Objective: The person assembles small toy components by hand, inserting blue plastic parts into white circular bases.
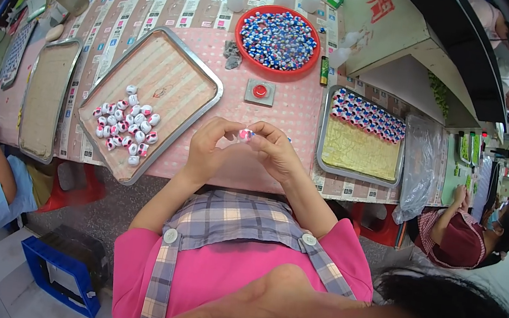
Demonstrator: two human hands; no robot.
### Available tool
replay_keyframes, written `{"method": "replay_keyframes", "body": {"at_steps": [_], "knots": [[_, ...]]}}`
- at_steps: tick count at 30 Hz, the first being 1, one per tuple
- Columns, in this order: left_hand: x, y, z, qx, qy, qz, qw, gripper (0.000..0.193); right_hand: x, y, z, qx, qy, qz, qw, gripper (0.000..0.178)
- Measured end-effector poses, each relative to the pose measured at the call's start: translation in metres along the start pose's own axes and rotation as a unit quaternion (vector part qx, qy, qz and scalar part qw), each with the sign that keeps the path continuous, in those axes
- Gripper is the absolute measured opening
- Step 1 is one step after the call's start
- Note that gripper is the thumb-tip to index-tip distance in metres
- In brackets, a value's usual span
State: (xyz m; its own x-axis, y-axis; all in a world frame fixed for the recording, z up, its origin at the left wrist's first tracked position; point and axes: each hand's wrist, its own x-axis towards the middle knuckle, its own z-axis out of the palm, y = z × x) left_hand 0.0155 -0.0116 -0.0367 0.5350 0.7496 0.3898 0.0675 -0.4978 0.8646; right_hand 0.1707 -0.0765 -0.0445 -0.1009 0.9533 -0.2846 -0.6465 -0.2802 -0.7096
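My left hand (206,147) and my right hand (277,154) meet over the near edge of the table, fingertips pinching one small white-and-pink rounded piece (245,135) between them. A speck of blue shows beside my right fingers, too small to name. To the left, a metal-rimmed tray (185,60) holds a loose heap of white rounded pieces with pink patches (129,122). Beyond my hands lies a grey square block with a red round top (260,91). Farther back, a red basin (241,46) is full of small blue-and-white pieces (280,39).
At right, another metal tray (358,152) has rows of blue, white and pink pieces (369,115) along its far half. Crumpled clear plastic (418,158) lies beside it. A green tube (324,70) and a grey rag (232,56) flank the basin. Co-workers sit on both sides.
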Motion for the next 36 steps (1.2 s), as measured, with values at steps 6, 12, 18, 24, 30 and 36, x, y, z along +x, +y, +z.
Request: {"method": "replay_keyframes", "body": {"at_steps": [6,12,18,24,30,36], "knots": [[-0.003,-0.013,0.01,0.02,-0.006,-0.005,1.0,0.033,0.004,0.01,0.0,-0.001,0.037,0.016,0.999,0.025],[0.009,0.002,0.024,-0.053,-0.058,-0.005,0.997,0.034,-0.013,-0.006,-0.014,-0.091,0.109,-0.067,0.988,0.011],[0.007,0.002,0.023,-0.095,-0.078,-0.017,0.992,0.035,-0.022,-0.01,-0.011,-0.022,0.044,-0.102,0.994,0.026],[0.004,0.002,0.021,-0.117,-0.065,-0.033,0.99,0.027,-0.021,-0.011,-0.007,-0.035,0.049,-0.105,0.993,0.031],[0.009,0.004,0.024,-0.091,-0.079,-0.026,0.992,0.035,-0.024,-0.013,-0.009,-0.102,0.087,-0.1,0.986,0.018],[-0.008,-0.023,0.007,-0.06,-0.029,-0.12,0.991,0.044,-0.021,-0.038,-0.08,-0.181,0.267,-0.291,0.901,0.023]]}}
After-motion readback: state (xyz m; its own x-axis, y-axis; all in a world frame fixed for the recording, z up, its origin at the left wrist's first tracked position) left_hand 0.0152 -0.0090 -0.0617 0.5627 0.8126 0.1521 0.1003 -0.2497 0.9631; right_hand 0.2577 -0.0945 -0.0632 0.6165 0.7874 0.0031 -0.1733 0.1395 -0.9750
